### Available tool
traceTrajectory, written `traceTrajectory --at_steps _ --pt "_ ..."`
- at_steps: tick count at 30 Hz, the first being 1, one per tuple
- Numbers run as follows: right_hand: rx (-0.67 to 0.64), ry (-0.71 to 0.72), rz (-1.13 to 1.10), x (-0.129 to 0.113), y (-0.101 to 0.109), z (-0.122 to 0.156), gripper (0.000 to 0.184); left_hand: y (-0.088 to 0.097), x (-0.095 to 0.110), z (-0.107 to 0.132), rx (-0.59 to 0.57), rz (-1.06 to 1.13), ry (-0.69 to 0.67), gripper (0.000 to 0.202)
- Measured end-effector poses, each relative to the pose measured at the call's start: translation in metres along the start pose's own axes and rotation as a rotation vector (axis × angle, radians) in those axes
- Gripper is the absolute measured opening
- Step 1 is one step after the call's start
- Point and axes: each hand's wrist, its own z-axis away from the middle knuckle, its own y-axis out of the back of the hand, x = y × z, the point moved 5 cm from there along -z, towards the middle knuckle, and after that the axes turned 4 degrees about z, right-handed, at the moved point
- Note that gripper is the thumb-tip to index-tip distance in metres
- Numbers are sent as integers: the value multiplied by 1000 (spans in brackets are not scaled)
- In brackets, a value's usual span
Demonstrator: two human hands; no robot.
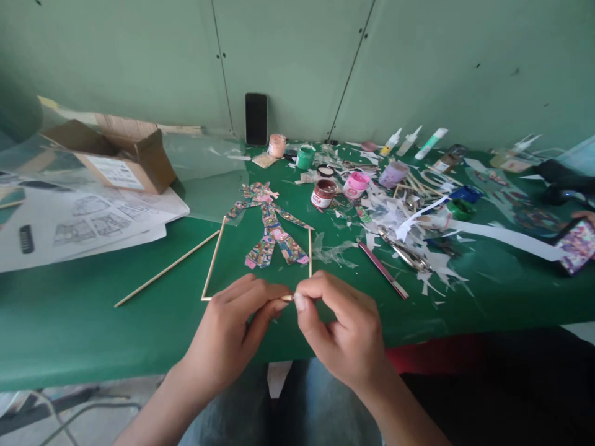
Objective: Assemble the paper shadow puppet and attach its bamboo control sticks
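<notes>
My left hand (237, 319) is closed, pinching a thin wooden stick (287, 298) whose end shows between its fingertips. My right hand (341, 325) is closed too, thumb and forefinger pressed together at that same end. Just beyond my hands, more thin sticks lie at angles: a left one (214, 260) meets a short visible piece at a corner, and a right one (310, 254) runs down behind my right hand. Between them lies a flat, patterned paper figure (270, 223), its arms reaching toward the stick tops. My fingers hide where the near sticks run.
A loose stick (167, 268) lies left. Printed sheets (93, 229) and an open cardboard box (123, 164) stand behind it. Paint jars (324, 193), paper scraps (385, 210), a pink-and-white strip (383, 271) and a metal tool (404, 251) lie right. A phone (256, 119) leans on the wall.
</notes>
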Motion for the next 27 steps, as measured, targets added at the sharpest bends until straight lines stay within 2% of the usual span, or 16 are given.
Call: traceTrajectory --at_steps 4,8,14,21,27 --pt "10 -29 -19 2 -1 0 18 3 -1 -1 48 -40 -46 15" --pt "11 -135 -87 8 -5 2 18 4 0 -1 52 -98 -142 21" --pt "46 -187 -107 15 -11 7 16 0 -5 -1 -41 -174 -55 20" --pt "-6 -347 -218 37 -24 11 17 -5 -18 2 12 -233 -136 22" --pt "-6 -429 -259 61 -38 19 20 -19 -34 3 -12 -319 -40 24"
